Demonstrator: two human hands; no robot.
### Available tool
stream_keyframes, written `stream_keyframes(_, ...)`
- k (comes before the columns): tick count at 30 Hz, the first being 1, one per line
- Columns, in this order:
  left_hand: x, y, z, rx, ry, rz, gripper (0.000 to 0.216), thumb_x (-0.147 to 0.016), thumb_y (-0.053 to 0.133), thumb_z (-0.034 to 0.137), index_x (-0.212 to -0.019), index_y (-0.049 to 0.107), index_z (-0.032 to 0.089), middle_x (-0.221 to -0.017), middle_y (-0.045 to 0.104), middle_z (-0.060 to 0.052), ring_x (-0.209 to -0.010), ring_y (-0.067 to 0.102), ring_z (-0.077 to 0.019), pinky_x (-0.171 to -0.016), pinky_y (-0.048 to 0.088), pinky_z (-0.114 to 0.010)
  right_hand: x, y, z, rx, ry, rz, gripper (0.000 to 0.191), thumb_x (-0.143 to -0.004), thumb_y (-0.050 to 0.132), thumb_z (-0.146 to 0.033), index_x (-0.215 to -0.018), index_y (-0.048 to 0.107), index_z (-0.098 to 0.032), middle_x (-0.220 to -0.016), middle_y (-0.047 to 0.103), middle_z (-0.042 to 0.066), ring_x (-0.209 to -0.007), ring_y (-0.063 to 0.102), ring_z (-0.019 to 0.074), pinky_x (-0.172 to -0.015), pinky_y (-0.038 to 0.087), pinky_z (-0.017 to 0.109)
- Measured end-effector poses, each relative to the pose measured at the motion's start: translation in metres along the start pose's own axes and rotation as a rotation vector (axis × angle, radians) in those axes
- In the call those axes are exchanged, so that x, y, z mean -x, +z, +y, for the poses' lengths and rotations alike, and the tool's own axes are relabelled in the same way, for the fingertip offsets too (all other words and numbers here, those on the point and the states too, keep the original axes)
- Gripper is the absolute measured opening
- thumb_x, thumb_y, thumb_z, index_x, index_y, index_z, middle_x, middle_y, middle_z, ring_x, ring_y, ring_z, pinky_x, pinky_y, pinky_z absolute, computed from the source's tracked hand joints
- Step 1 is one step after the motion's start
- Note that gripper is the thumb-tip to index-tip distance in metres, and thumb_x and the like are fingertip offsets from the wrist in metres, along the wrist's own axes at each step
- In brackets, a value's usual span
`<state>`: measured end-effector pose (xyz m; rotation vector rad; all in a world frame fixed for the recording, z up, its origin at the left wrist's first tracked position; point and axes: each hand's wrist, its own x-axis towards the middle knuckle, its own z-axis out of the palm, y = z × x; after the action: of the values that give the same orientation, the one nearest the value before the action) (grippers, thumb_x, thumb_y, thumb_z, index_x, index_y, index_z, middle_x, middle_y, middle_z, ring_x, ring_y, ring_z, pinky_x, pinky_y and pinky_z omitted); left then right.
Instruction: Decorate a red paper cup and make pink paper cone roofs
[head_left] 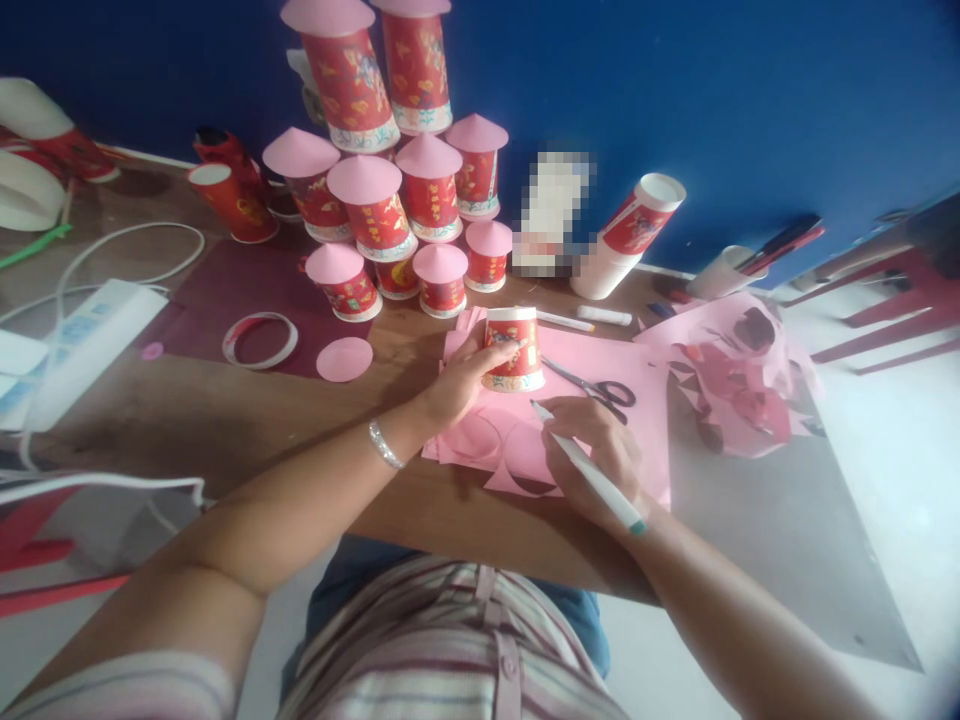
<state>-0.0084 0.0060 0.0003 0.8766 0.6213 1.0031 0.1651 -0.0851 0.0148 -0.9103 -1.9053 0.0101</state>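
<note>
The right hand (600, 437) closes in a writing grip around a slim, smooth white marker with a green end (600, 484), tip towards the cup; the left hand (459, 382), half curled, grasps a short, tapering red paper cup with printed patterns and white edges (527, 364), wider end down over flat pink paper sheets (645, 385); just beside it lie metal scissors with dark looped handles (616, 394), and beyond, pink paper cones (364, 178) cap patterned red cylinders (381, 230) before a blue wall (675, 80)
</note>
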Motion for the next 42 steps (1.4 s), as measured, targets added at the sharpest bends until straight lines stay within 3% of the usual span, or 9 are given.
stream_keyframes(4,0.0008,-0.0002,0.0006,-0.028,-0.003,-0.028,0.041,-0.084,0.077,0.041,-0.115,0.061,0.02,-0.104,0.068,-0.005,-0.099,0.067,-0.0211,-0.09,0.054,-0.037,0.0025,-0.0004,0.0,0.027,0.009,-0.02,0.028,-0.089,0.065,-0.006,-0.11,0.06,-0.022,-0.083,0.074,0.003,-0.075,0.075,0.0194,-0.063,0.062,0.031)
stream_keyframes(15,0.001,-0.0007,0.0015,0.013,-0.013,-0.058,0.04,-0.083,0.08,0.037,-0.113,0.06,0.018,-0.101,0.065,-0.004,-0.093,0.064,-0.0175,-0.086,0.053,-0.033,0.001,-0.0003,0.0008,-0.004,-0.004,-0.043,0.024,-0.089,0.062,-0.006,-0.108,0.06,-0.021,-0.085,0.072,0.003,-0.072,0.072,0.0167,-0.061,0.059,0.028)
stream_keyframes(27,0.0013,-0.0034,0.0009,0.007,-0.062,-0.065,0.045,-0.083,0.076,0.034,-0.122,0.06,0.018,-0.112,0.07,-0.01,-0.105,0.067,-0.026,-0.094,0.052,-0.043,-0.0001,-0.0027,0.0026,0.012,-0.017,-0.066,0.024,-0.092,0.059,-0.008,-0.11,0.062,-0.025,-0.086,0.069,0.002,-0.073,0.07,0.0163,-0.062,0.058,0.03)
stream_keyframes(42,-0.0009,0.0001,-0.0008,0.08,-0.039,-0.02,0.037,-0.083,0.073,0.033,-0.115,0.062,0.018,-0.104,0.07,-0.006,-0.101,0.068,-0.0226,-0.091,0.054,-0.039,-0.0024,-0.0054,0.0017,-0.007,-0.039,-0.095,0.036,-0.091,0.06,-0.002,-0.117,0.064,-0.026,-0.094,0.061,0.003,-0.072,0.063,0.0136,-0.059,0.054,0.026)
